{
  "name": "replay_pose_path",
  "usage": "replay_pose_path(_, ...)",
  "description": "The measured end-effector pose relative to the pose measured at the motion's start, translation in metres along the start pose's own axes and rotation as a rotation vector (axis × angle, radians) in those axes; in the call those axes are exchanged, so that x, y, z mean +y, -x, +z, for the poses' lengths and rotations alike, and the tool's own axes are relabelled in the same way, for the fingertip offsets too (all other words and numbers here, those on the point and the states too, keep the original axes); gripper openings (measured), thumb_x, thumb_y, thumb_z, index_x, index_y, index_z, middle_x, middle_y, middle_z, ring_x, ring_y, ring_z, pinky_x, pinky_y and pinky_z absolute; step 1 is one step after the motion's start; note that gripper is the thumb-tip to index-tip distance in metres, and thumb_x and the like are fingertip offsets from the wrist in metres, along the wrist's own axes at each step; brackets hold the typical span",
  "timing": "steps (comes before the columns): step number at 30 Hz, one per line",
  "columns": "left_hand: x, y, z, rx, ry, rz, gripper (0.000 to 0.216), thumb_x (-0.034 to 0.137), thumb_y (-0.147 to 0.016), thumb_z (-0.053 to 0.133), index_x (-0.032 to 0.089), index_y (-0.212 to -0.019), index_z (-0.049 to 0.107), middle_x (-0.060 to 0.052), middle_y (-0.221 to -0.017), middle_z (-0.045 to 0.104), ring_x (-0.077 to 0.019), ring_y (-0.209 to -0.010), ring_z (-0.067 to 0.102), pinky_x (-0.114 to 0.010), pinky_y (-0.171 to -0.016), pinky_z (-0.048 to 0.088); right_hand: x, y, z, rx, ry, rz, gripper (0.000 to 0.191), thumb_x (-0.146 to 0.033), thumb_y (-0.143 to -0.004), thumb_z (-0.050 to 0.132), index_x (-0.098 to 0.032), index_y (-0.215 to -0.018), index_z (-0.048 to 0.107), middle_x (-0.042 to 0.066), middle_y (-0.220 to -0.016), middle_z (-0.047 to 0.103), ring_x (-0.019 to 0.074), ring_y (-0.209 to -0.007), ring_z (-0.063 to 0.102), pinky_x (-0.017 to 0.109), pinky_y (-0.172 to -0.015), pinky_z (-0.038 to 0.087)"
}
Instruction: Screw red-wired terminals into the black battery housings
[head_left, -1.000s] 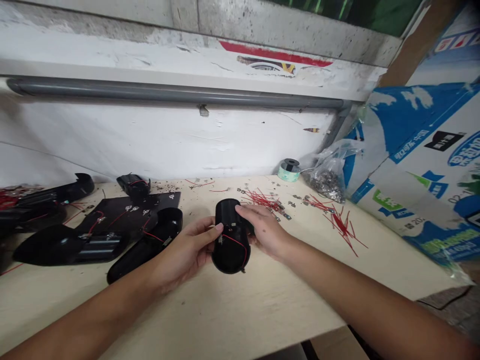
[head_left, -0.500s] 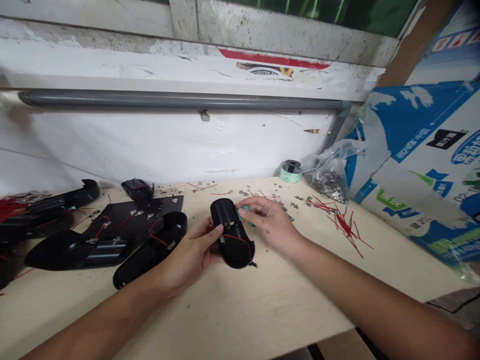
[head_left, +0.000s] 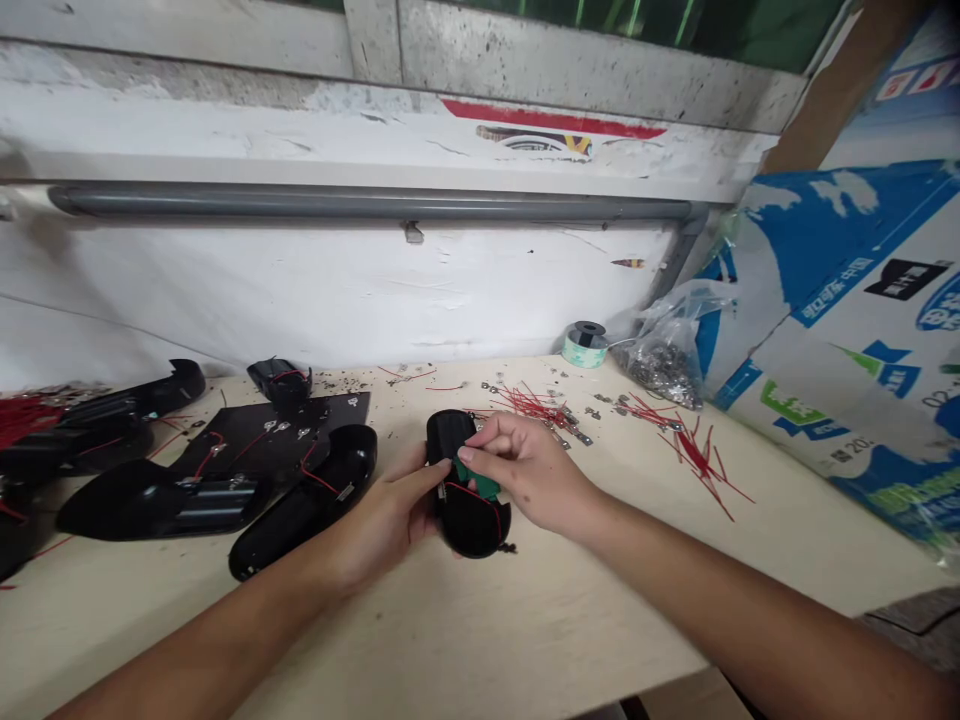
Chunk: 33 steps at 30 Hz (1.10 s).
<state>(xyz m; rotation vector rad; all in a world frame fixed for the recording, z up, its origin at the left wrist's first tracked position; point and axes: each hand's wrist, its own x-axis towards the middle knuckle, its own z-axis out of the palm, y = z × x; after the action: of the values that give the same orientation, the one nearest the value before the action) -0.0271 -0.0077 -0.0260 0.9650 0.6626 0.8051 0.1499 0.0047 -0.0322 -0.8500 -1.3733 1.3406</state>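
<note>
Head view: left hand (head_left: 397, 497) grips glossy, round-ended black shell (head_left: 466, 530) over pale tabletop (head_left: 465, 640). Right hand (head_left: 534, 472) pinches flat green piece (head_left: 486, 488) between thumb and fingers, over shell's hollow, near red lead (head_left: 498, 514); fingers partly cover shell. Left of hands: curved dark housings (head_left: 304, 508), flat dark panel (head_left: 244, 424). Beyond right hand: loose thin red wires (head_left: 696, 456), tape roll (head_left: 584, 351), clear plastic bag (head_left: 660, 368) of small metal parts. Right: blue-and-white carton (head_left: 825, 340). Rear: scuffed white wall (head_left: 337, 285), grey round pipe (head_left: 337, 204).

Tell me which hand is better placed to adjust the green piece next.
Right, most likely: the right hand already pinches the green piece at the black shell, while the left hand is occupied holding that shell from its left side.
</note>
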Motion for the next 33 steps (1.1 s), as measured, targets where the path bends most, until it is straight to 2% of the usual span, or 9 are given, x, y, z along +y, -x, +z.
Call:
replay_pose_path(4,-0.004,-0.001,-0.002,0.015,-0.002,-0.019,0.026,0.028,-0.093,0.055,0.02,-0.117,0.063,-0.006,-0.102,0.067,-0.0193,-0.093,0.06,-0.031,-0.082,0.047,0.0,0.002,0.003,-0.012,-0.014,0.013,0.026,-0.032,-0.076,0.078,-0.018,-0.079,0.056,-0.003,-0.067,0.063,0.0094,-0.057,0.055,0.021,-0.055,0.041)
replay_pose_path(9,-0.007,-0.001,-0.004,0.025,-0.012,-0.01,0.044,0.031,-0.092,0.058,0.026,-0.135,0.052,-0.007,-0.12,0.065,-0.0245,-0.107,0.059,-0.036,-0.09,0.045,-0.001,0.002,0.008,0.035,0.022,0.015,0.026,-0.03,-0.074,0.078,-0.018,-0.076,0.055,-0.004,-0.065,0.06,0.009,-0.055,0.053,0.021,-0.051,0.038)
replay_pose_path(14,-0.007,0.001,-0.005,-0.003,-0.005,-0.017,0.049,0.035,-0.092,0.058,0.031,-0.14,0.048,-0.006,-0.13,0.062,-0.0266,-0.117,0.056,-0.039,-0.096,0.043,-0.001,0.002,0.013,0.063,-0.023,0.031,0.025,-0.028,-0.072,0.077,-0.018,-0.072,0.054,-0.005,-0.059,0.057,0.0077,-0.049,0.048,0.021,-0.047,0.035)
replay_pose_path(17,-0.004,0.002,-0.002,0.025,0.017,-0.027,0.045,0.032,-0.092,0.059,0.029,-0.136,0.051,-0.007,-0.127,0.063,-0.026,-0.117,0.057,-0.039,-0.097,0.043,-0.001,0.002,0.011,0.068,0.0,0.021,0.023,-0.028,-0.073,0.077,-0.018,-0.074,0.056,-0.005,-0.058,0.056,0.0079,-0.048,0.047,0.021,-0.046,0.034)
replay_pose_path(21,0.0,0.001,0.005,0.082,0.065,0.003,0.039,0.029,-0.091,0.06,0.024,-0.13,0.055,-0.008,-0.118,0.066,-0.023,-0.109,0.06,-0.034,-0.09,0.046,-0.007,-0.003,0.001,0.133,0.048,-0.019,0.022,-0.034,-0.078,0.074,-0.018,-0.091,0.063,-0.007,-0.055,0.05,0.0102,-0.051,0.05,0.023,-0.05,0.04)
replay_pose_path(24,0.003,0.002,0.008,0.11,0.075,0.012,0.037,0.029,-0.091,0.061,0.025,-0.127,0.054,-0.005,-0.104,0.067,-0.0182,-0.095,0.062,-0.028,-0.08,0.048,-0.01,-0.007,-0.007,0.253,-0.034,-0.03,0.028,-0.041,-0.08,0.072,-0.019,-0.088,0.059,-0.003,-0.066,0.056,0.0109,-0.053,0.054,0.026,-0.052,0.046)
replay_pose_path(26,0.004,0.002,0.009,0.104,0.079,0.024,0.037,0.03,-0.091,0.062,0.025,-0.127,0.053,-0.004,-0.101,0.067,-0.0163,-0.089,0.062,-0.027,-0.077,0.049,-0.011,-0.009,-0.009,0.273,-0.137,0.01,0.033,-0.044,-0.078,0.072,-0.02,-0.087,0.052,0.0,-0.078,0.062,0.0127,-0.056,0.058,0.027,-0.051,0.048)
replay_pose_path(29,0.005,0.004,0.009,0.085,0.063,0.063,0.039,0.03,-0.091,0.061,0.024,-0.128,0.053,-0.005,-0.106,0.067,-0.0153,-0.088,0.062,-0.025,-0.076,0.048,-0.013,-0.008,-0.009,0.23,-0.203,0.084,0.035,-0.041,-0.077,0.074,-0.022,-0.09,0.047,-0.002,-0.078,0.062,0.0114,-0.05,0.055,0.025,-0.044,0.047)
replay_pose_path(33,0.007,0.004,0.01,0.084,0.034,0.078,0.043,0.032,-0.092,0.06,0.026,-0.134,0.051,-0.007,-0.115,0.066,-0.0187,-0.097,0.062,-0.027,-0.078,0.048,-0.015,-0.003,-0.006,-0.016,-0.14,0.239,0.03,-0.047,-0.083,0.067,-0.021,-0.089,0.054,-0.005,-0.06,0.052,0.008,-0.039,0.04,0.021,-0.032,0.035)
